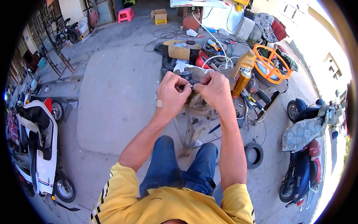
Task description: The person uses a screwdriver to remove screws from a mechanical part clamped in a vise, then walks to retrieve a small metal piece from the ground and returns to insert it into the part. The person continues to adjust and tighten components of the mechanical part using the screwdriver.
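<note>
My left hand [172, 91] is closed in a pinch, its fingertips curled inward; whatever they grip is mostly hidden by the fingers. Close beside it, my right hand [217, 89] pinches a small dark ring-like metal part [192, 86] between thumb and fingers. Both hands meet over a grimy, rust-brown metal piece [197, 101] on a worn stand [194, 132] in front of my knees. Just past the fingertips sits a small round black part [185, 74]. An orange-gold spray can [241, 83] stands right of my right hand, with a gold plastic bottle [244, 62] behind it.
Pliers [249, 98] and loose tools lie on the cluttered bench at right, near an orange wheel rim [271, 67]. A small tyre [254, 155] lies on the floor. A white scooter [41, 149] stands left, a dark blue scooter [300, 173] right. A cut-open container [179, 51] sits beyond my hands.
</note>
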Demonstrator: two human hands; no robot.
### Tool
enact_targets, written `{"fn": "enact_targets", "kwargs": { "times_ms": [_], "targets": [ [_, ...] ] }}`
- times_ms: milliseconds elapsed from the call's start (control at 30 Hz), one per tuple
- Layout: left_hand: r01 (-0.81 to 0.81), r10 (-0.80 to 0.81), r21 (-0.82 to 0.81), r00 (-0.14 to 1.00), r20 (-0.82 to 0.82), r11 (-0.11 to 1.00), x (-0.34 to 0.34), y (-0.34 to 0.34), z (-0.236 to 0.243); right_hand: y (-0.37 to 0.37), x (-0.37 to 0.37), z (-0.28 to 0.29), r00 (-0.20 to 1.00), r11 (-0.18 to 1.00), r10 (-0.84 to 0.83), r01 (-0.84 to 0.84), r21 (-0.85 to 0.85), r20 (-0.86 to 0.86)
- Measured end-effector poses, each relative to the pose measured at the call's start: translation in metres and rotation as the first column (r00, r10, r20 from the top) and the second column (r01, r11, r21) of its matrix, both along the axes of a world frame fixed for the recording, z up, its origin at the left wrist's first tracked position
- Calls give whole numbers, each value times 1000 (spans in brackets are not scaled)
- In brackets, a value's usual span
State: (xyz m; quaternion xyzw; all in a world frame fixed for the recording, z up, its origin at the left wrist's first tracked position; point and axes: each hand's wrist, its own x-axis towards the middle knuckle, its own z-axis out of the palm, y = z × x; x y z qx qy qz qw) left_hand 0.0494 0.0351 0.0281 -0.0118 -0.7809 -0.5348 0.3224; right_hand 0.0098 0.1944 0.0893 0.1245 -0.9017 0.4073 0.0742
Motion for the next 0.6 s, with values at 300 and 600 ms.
{"fn": "enact_targets", "kwargs": {
  "times_ms": [300, 600],
  "targets": [
    [-25, 25, -51, 1000, -1, 998, 0, 2, 4, -11, 5, -27, 988, 983, -62, 36, -183, -139],
    [37, -42, -77, 996, -73, 996, -3, -7, -8, -12, 13, -12, 944, 994, 49, -14, 108, -326]
  ]
}}
